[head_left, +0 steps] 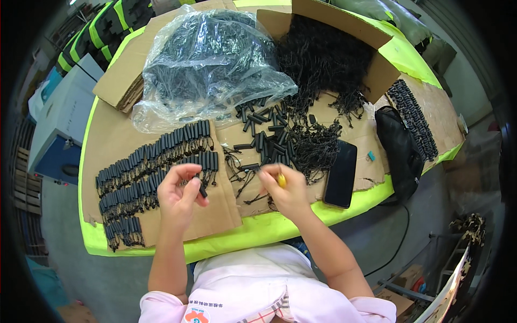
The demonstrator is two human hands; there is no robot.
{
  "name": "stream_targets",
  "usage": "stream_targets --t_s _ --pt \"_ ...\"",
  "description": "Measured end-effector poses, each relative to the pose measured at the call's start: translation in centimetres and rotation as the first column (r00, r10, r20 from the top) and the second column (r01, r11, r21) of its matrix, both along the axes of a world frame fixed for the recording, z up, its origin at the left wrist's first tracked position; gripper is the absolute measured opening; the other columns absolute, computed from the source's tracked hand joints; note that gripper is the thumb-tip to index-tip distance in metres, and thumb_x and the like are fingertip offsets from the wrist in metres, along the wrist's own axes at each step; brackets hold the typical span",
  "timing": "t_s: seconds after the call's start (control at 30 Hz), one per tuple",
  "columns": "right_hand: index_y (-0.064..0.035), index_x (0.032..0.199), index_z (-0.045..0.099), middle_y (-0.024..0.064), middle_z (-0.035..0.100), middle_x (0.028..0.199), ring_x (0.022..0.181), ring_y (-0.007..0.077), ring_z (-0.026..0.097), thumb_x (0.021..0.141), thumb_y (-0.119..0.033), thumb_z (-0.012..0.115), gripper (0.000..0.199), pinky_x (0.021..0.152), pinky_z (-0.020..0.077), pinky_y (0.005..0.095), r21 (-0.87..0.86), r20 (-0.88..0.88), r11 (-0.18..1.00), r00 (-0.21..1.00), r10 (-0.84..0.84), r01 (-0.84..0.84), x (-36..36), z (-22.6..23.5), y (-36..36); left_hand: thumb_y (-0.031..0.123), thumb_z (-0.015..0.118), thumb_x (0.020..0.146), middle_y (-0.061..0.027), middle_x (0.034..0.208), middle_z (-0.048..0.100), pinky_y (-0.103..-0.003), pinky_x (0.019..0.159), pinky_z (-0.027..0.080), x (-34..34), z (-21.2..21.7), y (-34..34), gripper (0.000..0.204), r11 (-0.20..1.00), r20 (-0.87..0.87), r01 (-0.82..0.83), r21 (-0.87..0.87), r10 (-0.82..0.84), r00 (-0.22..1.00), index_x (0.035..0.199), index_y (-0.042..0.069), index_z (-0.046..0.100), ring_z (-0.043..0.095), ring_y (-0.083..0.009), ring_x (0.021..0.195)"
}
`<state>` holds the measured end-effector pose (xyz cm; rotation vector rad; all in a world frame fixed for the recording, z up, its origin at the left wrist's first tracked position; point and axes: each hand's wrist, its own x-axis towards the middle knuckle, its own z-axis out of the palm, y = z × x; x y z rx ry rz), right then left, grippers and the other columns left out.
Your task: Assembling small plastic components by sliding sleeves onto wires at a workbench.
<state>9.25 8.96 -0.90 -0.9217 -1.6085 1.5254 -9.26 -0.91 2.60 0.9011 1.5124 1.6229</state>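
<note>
My left hand (179, 192) is closed on a short black tube (202, 190), whose end pokes out between thumb and fingers. To its right, my right hand (291, 192) grips a small tool with a yellow handle (281, 180); the tool's far end is too small to make out. Beyond the hands lies a loose pile of black tubes (263, 144). Tangled black cords (318, 144) spread beside that pile. On the left, black tubes with cords hanging from them (137, 159) lie in neat rows on a cardboard sheet (215, 222).
A clear plastic bag (210, 54) of dark pieces and a cardboard box (344, 21) full of black cords stand at the back. Right of my right hand lie a phone (340, 175) and a black pouch (397, 156). A yellow-green cover (226, 240) edges the table.
</note>
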Motion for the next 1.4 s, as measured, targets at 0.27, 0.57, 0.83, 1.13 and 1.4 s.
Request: stream_targets --t_s 0.27,0.57,0.83,1.13,1.4 --pt "0.0045 0.098 0.058 0.012 0.065 0.082 0.072 0.0139 0.06 0.084 -0.014 0.055 0.024 0.065 0.046 0.0252 0.244 0.252 0.97 0.966 -0.06 -0.003 -8.0 -0.8 5.3 0.001 0.051 0.083 -0.0067 0.088 0.053 -0.022 0.05 0.05 1.3 -0.9 -2.5 0.017 1.0 0.047 -0.005 -0.024 0.006 0.999 0.1 -0.003 0.054 0.055 -0.0094 0.057" --pt "0.0034 0.094 0.061 0.0106 0.062 0.089 0.081 0.0165 0.059 0.081 -0.004 0.059 0.016 0.073 0.045 0.0246 0.515 0.178 0.84 0.937 -0.302 0.173 2.5 1.1 3.5 -0.003 0.052 0.082 -0.0041 0.089 0.049 -0.022 0.057 0.051 1.2 -1.6 -3.2 0.02 0.999 0.096 0.047 -0.009 -0.046 0.994 0.102 -0.003 0.055 0.054 -0.0076 0.066" --pt "-0.0007 0.089 0.062 0.0059 0.057 0.077 0.063 0.0113 0.054 0.078 0.0 0.061 0.012 0.056 0.0438 0.0236 0.601 0.067 0.689 0.834 -0.548 0.405 7.3 0.6 3.4 -0.003 0.057 0.08 -0.0015 0.085 0.052 -0.023 0.066 0.053 3.4 -1.5 -2.2 0.028 0.983 0.185 0.184 -0.009 -0.179 0.966 0.109 -0.003 0.055 0.052 -0.006 0.073" --pt "-0.0142 0.087 0.063 0.0022 0.056 0.102 0.053 0.0228 0.059 0.065 -0.009 0.069 0.024 0.05 0.0474 0.0306 0.824 0.557 0.501 0.548 -0.624 -0.266 4.1 -0.5 7.3 0.0 0.058 0.081 -0.0044 0.084 0.054 -0.024 0.064 0.053 4.1 -1.4 -2.5 0.03 0.975 0.308 0.22 0.013 -0.214 0.927 0.111 -0.002 0.052 0.058 -0.0108 0.071" --pt "-0.0054 0.083 0.057 0.0068 0.064 0.089 0.057 0.014 0.059 0.072 -0.001 0.062 0.012 0.053 0.0471 0.0238 0.779 0.034 0.572 0.892 -0.451 0.259 4.3 1.2 5.7 0.002 0.059 0.08 -0.0066 0.085 0.056 -0.026 0.063 0.053 5.5 -1.4 -0.4 0.029 0.981 0.421 0.194 -0.017 -0.169 0.891 0.108 -0.001 0.051 0.06 -0.0146 0.069"
